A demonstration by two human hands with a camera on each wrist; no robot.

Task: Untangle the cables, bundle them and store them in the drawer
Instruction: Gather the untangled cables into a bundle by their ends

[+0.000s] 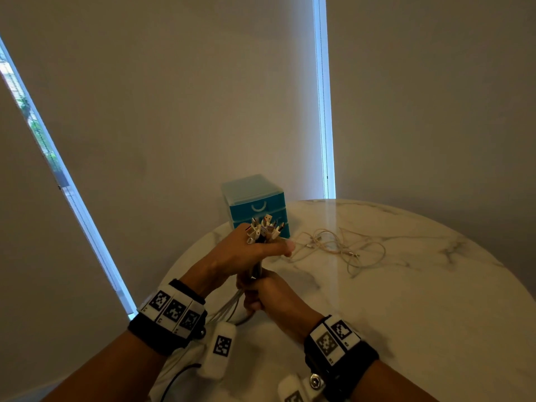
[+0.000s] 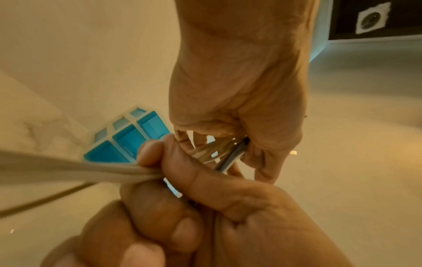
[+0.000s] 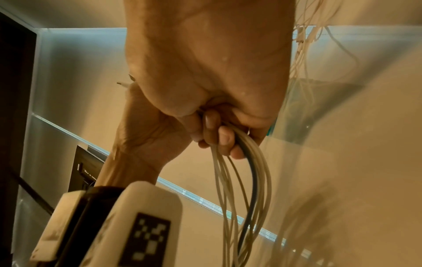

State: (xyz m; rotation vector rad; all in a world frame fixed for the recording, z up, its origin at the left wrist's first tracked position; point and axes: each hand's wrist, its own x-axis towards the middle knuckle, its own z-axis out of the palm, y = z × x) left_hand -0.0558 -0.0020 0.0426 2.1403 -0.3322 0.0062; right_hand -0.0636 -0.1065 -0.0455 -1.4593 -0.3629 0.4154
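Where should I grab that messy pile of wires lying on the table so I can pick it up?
Probably best to grab the loose cables in the middle, where the loops cross and bunch up, coming straight down from above. They lie flat and spread on the marble table, so a grip on the thick knot likely lifts most strands at once. The thin outer loops would just slide out.

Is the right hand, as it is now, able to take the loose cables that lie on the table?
Probably not yet. The right hand grips the cable bundle just below the left hand, so its fingers are occupied. The loose cables lie uncovered on the table, nothing blocking them.
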